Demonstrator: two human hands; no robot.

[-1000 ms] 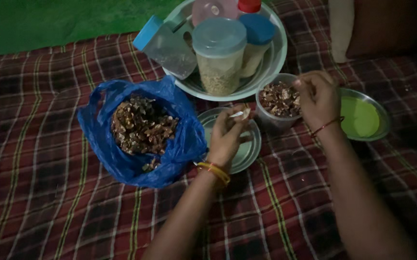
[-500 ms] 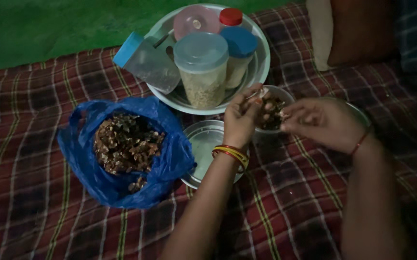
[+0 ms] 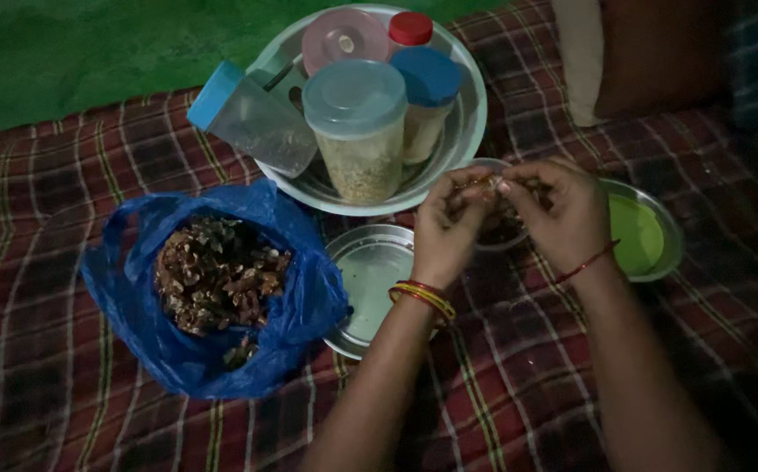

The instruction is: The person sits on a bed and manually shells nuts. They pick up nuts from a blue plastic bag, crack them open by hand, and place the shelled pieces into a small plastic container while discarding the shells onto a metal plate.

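Note:
My left hand (image 3: pixel 452 229) and my right hand (image 3: pixel 561 210) meet fingertip to fingertip over a small clear cup (image 3: pixel 494 229) of brown shell pieces, and together they pinch a small pale piece (image 3: pixel 489 183). The cup is mostly hidden under my hands. A flat steel plate (image 3: pixel 370 273) lies just left of my left wrist. Further left, an open blue plastic bag (image 3: pixel 125 288) holds a heap of brown dried shells (image 3: pixel 217 275).
A big metal basin (image 3: pixel 465 122) at the back holds several lidded plastic jars. A steel dish with a green lid (image 3: pixel 643 234) sits right of my right hand. Everything rests on a red checked cloth (image 3: pixel 55 385); a cushion lies at the top right.
My hands came together over the cup; the left one rose from the steel plate. The view has shifted, so the bag and the basin sit further left in the frame.

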